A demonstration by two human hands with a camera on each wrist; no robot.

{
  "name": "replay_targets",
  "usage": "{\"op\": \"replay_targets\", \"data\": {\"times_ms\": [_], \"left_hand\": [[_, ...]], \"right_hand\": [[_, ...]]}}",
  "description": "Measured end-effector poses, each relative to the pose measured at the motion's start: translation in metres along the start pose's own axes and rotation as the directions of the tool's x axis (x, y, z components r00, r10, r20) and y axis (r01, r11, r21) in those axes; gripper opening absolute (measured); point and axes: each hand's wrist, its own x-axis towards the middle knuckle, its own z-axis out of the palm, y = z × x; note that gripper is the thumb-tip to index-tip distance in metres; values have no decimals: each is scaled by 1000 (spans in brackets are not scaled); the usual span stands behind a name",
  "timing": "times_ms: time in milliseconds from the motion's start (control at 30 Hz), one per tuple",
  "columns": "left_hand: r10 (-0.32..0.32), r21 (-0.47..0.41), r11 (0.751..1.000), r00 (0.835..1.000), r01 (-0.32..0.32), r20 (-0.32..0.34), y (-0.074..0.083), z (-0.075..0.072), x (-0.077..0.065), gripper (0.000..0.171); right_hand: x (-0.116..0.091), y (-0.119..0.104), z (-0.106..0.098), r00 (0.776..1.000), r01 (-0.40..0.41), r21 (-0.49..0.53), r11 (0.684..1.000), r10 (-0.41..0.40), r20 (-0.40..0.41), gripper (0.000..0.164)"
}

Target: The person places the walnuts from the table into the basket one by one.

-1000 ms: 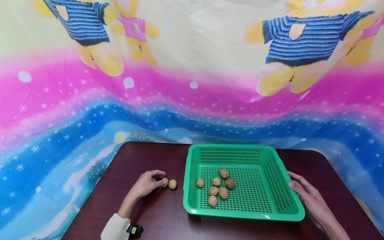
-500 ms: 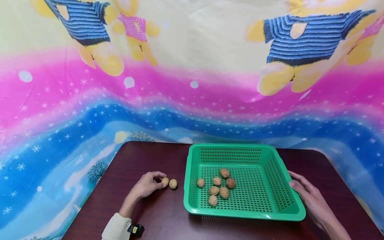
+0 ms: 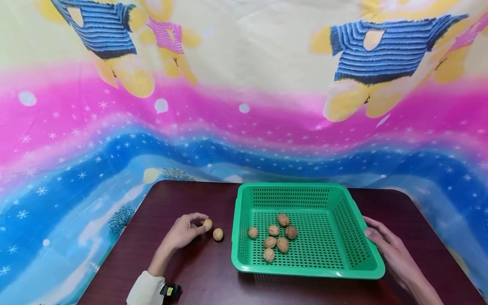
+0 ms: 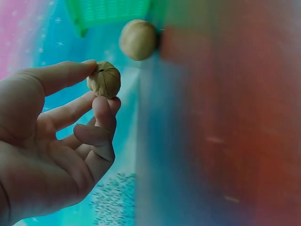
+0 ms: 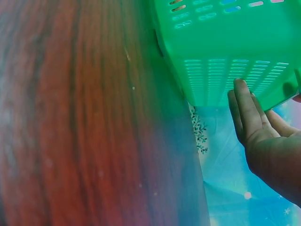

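Observation:
My left hand [image 3: 187,231] pinches a walnut [image 4: 104,81] between its thumb and fingertips; in the left wrist view the other fingers curl below it. Close by on the table lies a second walnut [image 3: 218,234], just right of the hand. A green plastic basket [image 3: 310,272] with slotted walls stands right of centre, several walnuts [image 3: 282,245] spread over the left part of its floor. My right hand [image 3: 392,250] holds the basket's right side, thumb at the rim. From the right wrist view, its fingers [image 5: 247,106] lie along the outer wall under the rim.
The dark reddish-brown wooden table [image 3: 206,275] has rounded far corners. Directly behind it hangs a colourful cloth [image 3: 244,127] printed with bears and snowflakes. The basket's far rim reaches the table's back edge.
The left hand has taken the walnut from beside the other one and lifted it slightly up and away. The right hand keeps its hold on the basket, which stays in place.

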Motion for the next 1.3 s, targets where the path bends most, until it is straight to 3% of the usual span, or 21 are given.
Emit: {"op": "replay_targets", "data": {"times_ms": [300, 733, 1033, 1300], "left_hand": [[72, -5, 997, 997, -73, -31, 42, -6, 17, 38], [183, -50, 981, 982, -185, -57, 97, 21, 51, 41], [264, -24, 964, 964, -263, 26, 123, 45, 67, 37], [362, 34, 929, 925, -368, 116, 140, 70, 79, 41]], "right_hand": [[0, 1, -1, 1000, -15, -14, 1000, 15, -3, 62], [2, 0, 3, 1000, -10, -22, 1000, 10, 2, 63], [2, -1, 3, 1000, 0, -41, 999, 0, -2, 63], [0, -1, 2, 999, -30, -63, 998, 29, -19, 67]]}}
